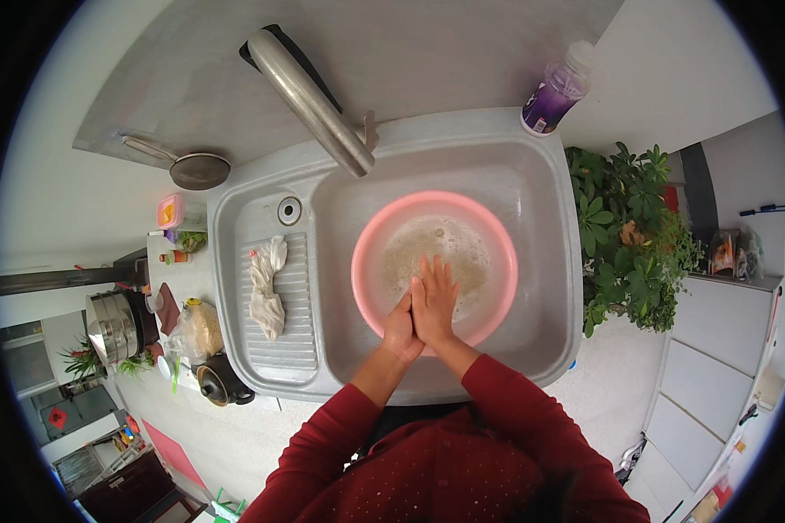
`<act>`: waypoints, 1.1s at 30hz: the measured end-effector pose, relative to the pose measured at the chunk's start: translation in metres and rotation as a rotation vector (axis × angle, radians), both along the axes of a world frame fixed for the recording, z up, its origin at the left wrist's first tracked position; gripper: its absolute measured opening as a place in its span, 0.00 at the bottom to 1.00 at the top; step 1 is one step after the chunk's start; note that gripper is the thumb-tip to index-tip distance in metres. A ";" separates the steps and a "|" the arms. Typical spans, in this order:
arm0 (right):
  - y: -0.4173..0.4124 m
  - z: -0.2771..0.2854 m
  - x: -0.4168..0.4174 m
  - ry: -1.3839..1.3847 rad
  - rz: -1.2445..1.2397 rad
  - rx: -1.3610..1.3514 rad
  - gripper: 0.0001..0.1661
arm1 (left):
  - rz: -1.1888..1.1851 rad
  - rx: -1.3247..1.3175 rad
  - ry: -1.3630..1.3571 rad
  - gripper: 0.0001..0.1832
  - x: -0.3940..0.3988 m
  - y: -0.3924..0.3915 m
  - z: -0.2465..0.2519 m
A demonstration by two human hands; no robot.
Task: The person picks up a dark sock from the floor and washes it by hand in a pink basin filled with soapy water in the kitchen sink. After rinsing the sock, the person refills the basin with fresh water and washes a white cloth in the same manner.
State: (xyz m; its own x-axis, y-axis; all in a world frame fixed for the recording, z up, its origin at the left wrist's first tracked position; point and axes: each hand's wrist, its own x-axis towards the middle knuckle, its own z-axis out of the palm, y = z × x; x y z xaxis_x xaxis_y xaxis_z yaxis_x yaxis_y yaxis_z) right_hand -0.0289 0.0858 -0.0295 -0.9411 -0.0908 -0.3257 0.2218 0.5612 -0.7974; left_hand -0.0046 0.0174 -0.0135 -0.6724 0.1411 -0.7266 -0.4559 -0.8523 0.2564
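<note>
Above a pink plastic basin my two hands are pressed together palm to palm. My right hand is flat, its fingers a little spread and pointing away from me. My left hand lies against it from the left, with most of its fingers hidden. I see nothing held in my right hand; the space between the palms is hidden. Cloudy water with some foam at its edge fills the bottom of the basin. The basin stands in the large bowl of a grey sink.
A wrung white cloth lies on the ribbed drainboard at left. The steel faucet reaches over the sink. A purple-labelled bottle stands on the back right corner. Leafy plants grow at right; a lidded black pot is at lower left.
</note>
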 end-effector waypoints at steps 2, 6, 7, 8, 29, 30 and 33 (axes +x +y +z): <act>0.007 -0.008 -0.013 0.061 -0.048 0.093 0.34 | 0.006 -0.064 -0.059 0.27 -0.006 0.014 0.016; 0.010 -0.003 -0.021 0.188 0.031 0.167 0.34 | 0.021 -0.116 -0.055 0.31 -0.006 0.018 0.007; 0.010 0.001 -0.019 0.202 0.050 0.144 0.34 | 0.024 -0.125 -0.035 0.31 -0.007 0.018 0.005; 0.009 0.004 -0.018 0.217 0.069 0.122 0.34 | 0.028 -0.136 -0.016 0.32 -0.008 0.017 0.003; 0.154 -0.079 0.006 0.159 -0.576 0.198 0.24 | -0.077 -0.437 -0.209 0.11 -0.006 -0.013 -0.019; 0.166 -0.086 0.010 -0.033 -0.577 0.104 0.22 | -0.106 -0.468 -0.219 0.10 0.000 -0.019 -0.021; 0.180 -0.087 0.013 -0.470 -0.587 -0.188 0.20 | -0.060 -0.480 -0.159 0.09 0.020 -0.039 -0.019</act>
State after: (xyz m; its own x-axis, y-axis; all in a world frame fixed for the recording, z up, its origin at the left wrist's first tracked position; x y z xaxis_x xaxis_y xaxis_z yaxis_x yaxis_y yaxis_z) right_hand -0.0158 0.2657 -0.1163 -0.6188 0.2866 -0.7314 0.7798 0.1112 -0.6161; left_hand 0.0151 -0.0212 -0.0324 -0.5495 -0.1989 -0.8115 -0.5656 -0.6263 0.5365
